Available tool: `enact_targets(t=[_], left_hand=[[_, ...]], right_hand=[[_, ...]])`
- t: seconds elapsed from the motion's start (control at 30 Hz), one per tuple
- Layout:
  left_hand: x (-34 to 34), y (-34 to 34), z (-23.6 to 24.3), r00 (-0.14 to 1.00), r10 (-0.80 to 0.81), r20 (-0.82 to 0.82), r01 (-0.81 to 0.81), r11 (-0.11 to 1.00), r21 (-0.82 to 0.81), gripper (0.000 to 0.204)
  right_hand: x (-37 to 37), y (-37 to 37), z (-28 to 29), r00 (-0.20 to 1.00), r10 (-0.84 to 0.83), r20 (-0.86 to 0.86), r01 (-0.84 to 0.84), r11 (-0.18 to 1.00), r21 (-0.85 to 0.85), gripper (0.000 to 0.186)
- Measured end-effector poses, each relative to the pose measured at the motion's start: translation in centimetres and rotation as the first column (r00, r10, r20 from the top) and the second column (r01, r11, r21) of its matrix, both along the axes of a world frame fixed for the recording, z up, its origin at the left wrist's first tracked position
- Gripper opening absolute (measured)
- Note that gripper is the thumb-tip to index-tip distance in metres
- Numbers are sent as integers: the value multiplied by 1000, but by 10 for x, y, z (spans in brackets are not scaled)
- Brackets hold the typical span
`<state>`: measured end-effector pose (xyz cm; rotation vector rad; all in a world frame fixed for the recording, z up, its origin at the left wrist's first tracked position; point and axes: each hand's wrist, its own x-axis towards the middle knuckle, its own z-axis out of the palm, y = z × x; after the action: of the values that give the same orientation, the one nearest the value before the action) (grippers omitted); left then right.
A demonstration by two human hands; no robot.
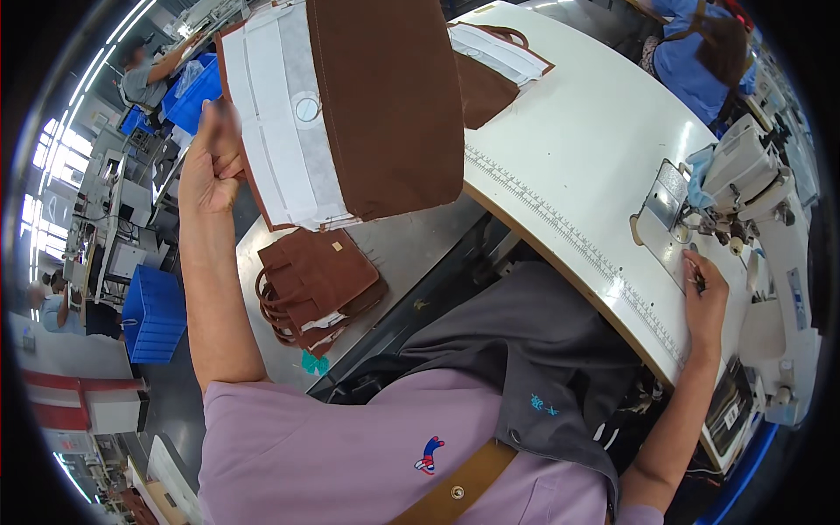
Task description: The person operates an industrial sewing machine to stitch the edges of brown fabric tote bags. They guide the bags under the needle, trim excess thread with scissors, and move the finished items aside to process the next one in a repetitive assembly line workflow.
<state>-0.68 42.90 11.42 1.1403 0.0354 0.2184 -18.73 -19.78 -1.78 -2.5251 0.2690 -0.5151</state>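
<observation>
Brown fabric piece (398, 105), white-backed — held up at the left end of a white table (586, 114), its edge pinched by the left hand (213, 162). Right hand (705, 297), fingers curled beside the sewing machine (748, 166) — contents of grip unclear. Surroundings: ruler scale (560, 216) along the table edge; grey metal surface (407, 245) bearing brown handled bags (315, 273); blue crate (154, 315); strip lights (109, 45).

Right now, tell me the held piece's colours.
The piece is brown and white, best seen in the head view.

Sewing wkshp: industrial mach. (744, 166) on white tbl (586, 140), brown bag pcs (398, 114), blue bins (155, 315).
</observation>
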Motion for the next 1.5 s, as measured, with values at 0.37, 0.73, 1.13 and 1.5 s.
enact_targets(t=[0.37, 0.73, 1.13, 1.5], left_hand=[[2, 9, -5, 995, -96, 24, 99, 988, -121, 37], [34, -136, -26, 837, -546, 20, 522, 789, -324, 31], [62, -253, -93, 699, -644, -310, 658, 749, -73, 34], [77, -254, -117, 601, -677, -425, 679, 713, -174, 34]], right_hand=[[-2, 23, 8, 998, 15, 60, -22, 993, 117, 15], [-9, 157, 27, 931, 335, 146, -322, 562, 761, 25], [-82, 161, -19, 988, 95, 122, -146, 315, 938, 28], [-79, 165, -46, 991, 121, 49, -85, 319, 944, 23]])
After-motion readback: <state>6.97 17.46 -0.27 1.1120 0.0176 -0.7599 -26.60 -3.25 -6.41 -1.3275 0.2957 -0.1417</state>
